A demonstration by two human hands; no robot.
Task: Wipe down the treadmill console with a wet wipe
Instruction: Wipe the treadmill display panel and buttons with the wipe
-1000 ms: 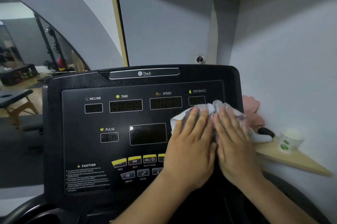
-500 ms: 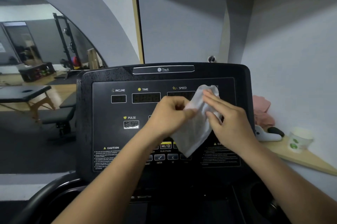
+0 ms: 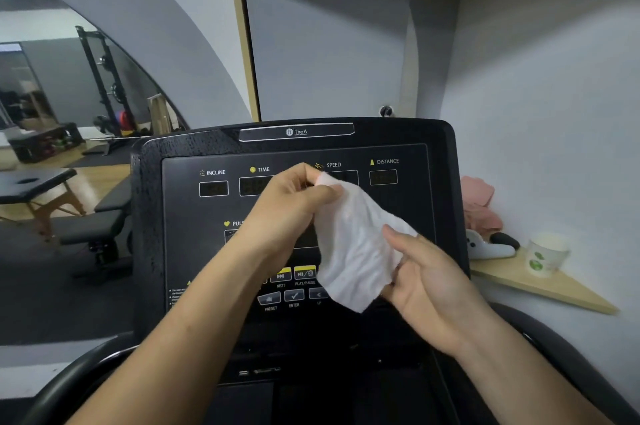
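The black treadmill console (image 3: 194, 216) fills the middle, with INCLINE, TIME, SPEED and DISTANCE windows and yellow and grey buttons below. A white wet wipe (image 3: 353, 251) hangs spread out in front of the panel, lifted off it. My left hand (image 3: 287, 213) pinches the wipe's top corner between thumb and fingers near the SPEED label. My right hand (image 3: 426, 282) holds the wipe's lower right edge, thumb on top and fingers underneath. The hands and wipe hide the centre display and part of the button row.
A wooden corner shelf (image 3: 540, 282) on the right carries a white cup (image 3: 543, 256), a pink cloth (image 3: 479, 203) and a small white and black item (image 3: 491, 246). A black handrail (image 3: 69, 379) curves at lower left. A wall mirror on the left reflects gym benches.
Both hands lifted the wipe off the right side of the panel, where they pressed it a second ago. Now they hold it spread between them, the right hand lower than before.
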